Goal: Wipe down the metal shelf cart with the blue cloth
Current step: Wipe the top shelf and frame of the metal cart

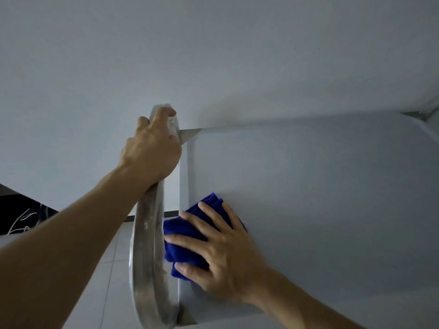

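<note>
Pressing blue cloth (190,236) flat on cart shelf (308,210) | right hand (225,252)

Flat grey metal cart shelf top (320,210) fills the right and lower-right of the frame, smooth and matte, with a raised lip along its left edge. Folded blue microfibre cloth (187,236) lies directly on it near that left edge, lower centre of frame, with a right hand (223,252) pressed flat on the cloth, fingers spread. Curved shiny metal handle bar (149,252) runs up the shelf's left side, centre of frame, gripped near its top by a left hand (152,150). Pale tiled floor (99,281) shows lower left, below the bar.
</note>
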Demonstrator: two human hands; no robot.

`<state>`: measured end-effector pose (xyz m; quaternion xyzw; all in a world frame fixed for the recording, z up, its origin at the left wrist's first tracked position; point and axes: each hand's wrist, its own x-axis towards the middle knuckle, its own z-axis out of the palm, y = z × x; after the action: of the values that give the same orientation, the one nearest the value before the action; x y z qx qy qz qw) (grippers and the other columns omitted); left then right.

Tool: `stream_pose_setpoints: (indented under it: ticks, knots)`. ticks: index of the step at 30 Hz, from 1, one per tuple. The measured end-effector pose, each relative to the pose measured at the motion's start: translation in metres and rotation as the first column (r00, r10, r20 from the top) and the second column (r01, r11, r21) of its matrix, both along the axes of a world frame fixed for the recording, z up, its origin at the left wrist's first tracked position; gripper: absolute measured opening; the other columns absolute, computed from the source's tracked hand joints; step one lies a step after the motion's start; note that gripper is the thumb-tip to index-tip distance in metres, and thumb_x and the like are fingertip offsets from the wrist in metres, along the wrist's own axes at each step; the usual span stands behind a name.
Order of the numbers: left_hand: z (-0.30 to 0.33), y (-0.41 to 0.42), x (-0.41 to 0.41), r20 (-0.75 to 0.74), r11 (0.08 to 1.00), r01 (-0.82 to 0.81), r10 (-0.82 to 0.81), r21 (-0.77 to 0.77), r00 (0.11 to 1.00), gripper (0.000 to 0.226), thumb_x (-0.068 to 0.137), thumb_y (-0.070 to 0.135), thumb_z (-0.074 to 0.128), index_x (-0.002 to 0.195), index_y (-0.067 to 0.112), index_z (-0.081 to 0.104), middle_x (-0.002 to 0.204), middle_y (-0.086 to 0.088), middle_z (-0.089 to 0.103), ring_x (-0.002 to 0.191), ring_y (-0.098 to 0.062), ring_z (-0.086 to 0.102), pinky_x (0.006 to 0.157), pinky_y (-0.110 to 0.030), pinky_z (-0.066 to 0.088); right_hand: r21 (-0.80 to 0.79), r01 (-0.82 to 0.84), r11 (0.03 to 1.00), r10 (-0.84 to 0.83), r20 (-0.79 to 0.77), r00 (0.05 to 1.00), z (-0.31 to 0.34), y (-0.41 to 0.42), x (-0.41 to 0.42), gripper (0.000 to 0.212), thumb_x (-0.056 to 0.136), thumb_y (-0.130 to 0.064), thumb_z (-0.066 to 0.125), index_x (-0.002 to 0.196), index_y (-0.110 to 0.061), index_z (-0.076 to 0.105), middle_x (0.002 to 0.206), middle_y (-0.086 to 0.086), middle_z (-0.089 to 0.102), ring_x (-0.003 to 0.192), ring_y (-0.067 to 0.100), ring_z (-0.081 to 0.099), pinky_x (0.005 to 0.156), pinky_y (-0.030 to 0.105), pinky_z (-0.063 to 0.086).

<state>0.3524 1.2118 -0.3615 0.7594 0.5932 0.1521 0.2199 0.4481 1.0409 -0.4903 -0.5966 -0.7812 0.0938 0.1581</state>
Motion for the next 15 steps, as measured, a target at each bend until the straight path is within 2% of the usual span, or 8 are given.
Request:
stream_pose_setpoints:
  ticks: [3, 5, 7, 10, 12, 15]
  knots:
    - [-0.002, 0.002, -0.001, 0.007, 1.000, 0.000, 0.000, -0.004, 1.000, 0.051, 0.088, 0.019, 0.031, 0.132, 0.044, 0.033, 0.126, -0.013, 0.042, 0.091, -0.045, 0.063, 0.082, -0.055, 0.054, 0.012, 0.052, 0.999, -0.052, 0.028, 0.998, 0.006, -0.010, 0.055, 0.050, 0.093, -0.057, 0.046, 0.141, -0.044, 0.049, 0.152, -0.011, 0.046, 0.146, 0.023, 0.032, 0.119, 0.053, 0.021]
    - [-0.003, 0.002, -0.001, 0.014, 1.000, -0.003, 0.003, 0.001, 1.000, 0.051, 0.087, 0.020, 0.031, 0.131, 0.044, 0.034, 0.126, -0.012, 0.042, 0.089, -0.045, 0.063, 0.081, -0.055, 0.055, 0.027, 0.195, 0.981, -0.196, 0.066, 0.978, 0.008, -0.011, 0.103, 0.049, 0.093, -0.054, 0.046, 0.137, -0.036, 0.057, 0.147, -0.005, 0.052, 0.140, 0.028, 0.042, 0.113, 0.054, 0.030]
    - [-0.003, 0.002, -0.001, 0.025, 1.000, -0.005, 0.005, 0.003, 1.000, 0.051, 0.087, 0.018, 0.030, 0.131, 0.044, 0.035, 0.124, -0.012, 0.042, 0.082, -0.043, 0.066, 0.075, -0.051, 0.057, 0.028, 0.395, 0.918, -0.395, 0.118, 0.911, 0.012, -0.004, 0.148, 0.053, 0.092, -0.056, 0.039, 0.137, -0.033, 0.057, 0.144, -0.001, 0.056, 0.136, 0.030, 0.047, 0.109, 0.053, 0.035]
    - [-0.002, 0.003, 0.000, 0.042, 1.000, -0.019, 0.019, -0.005, 0.999, 0.055, 0.086, 0.013, 0.031, 0.132, 0.042, 0.036, 0.122, -0.010, 0.042, 0.070, -0.037, 0.068, 0.056, -0.042, 0.061, 0.035, 0.630, 0.776, -0.629, 0.124, 0.768, 0.013, 0.018, 0.175, 0.057, 0.091, -0.058, 0.030, 0.137, -0.035, 0.053, 0.142, -0.005, 0.055, 0.135, 0.026, 0.044, 0.110, 0.052, 0.031]
    - [-0.001, 0.004, 0.000, 0.049, 0.999, -0.030, 0.031, -0.021, 0.998, 0.058, 0.085, 0.011, 0.031, 0.134, 0.041, 0.036, 0.123, -0.010, 0.042, 0.073, -0.038, 0.068, 0.048, -0.038, 0.059, 0.028, 0.702, 0.711, -0.701, 0.095, 0.706, 0.009, 0.034, 0.165, 0.049, 0.093, -0.056, 0.033, 0.134, -0.036, 0.051, 0.140, -0.005, 0.055, 0.135, 0.028, 0.041, 0.111, 0.057, 0.026]
    - [0.000, 0.003, 0.000, 0.070, 0.999, -0.031, 0.034, -0.033, 0.997, 0.059, 0.084, 0.010, 0.032, 0.137, 0.038, 0.037, 0.124, -0.010, 0.041, 0.082, -0.040, 0.065, 0.040, -0.034, 0.057, -0.005, 0.713, 0.701, -0.712, 0.042, 0.700, 0.005, 0.048, 0.122, 0.042, 0.097, -0.053, 0.041, 0.135, -0.037, 0.051, 0.143, -0.001, 0.053, 0.139, 0.033, 0.035, 0.112, 0.063, 0.019]
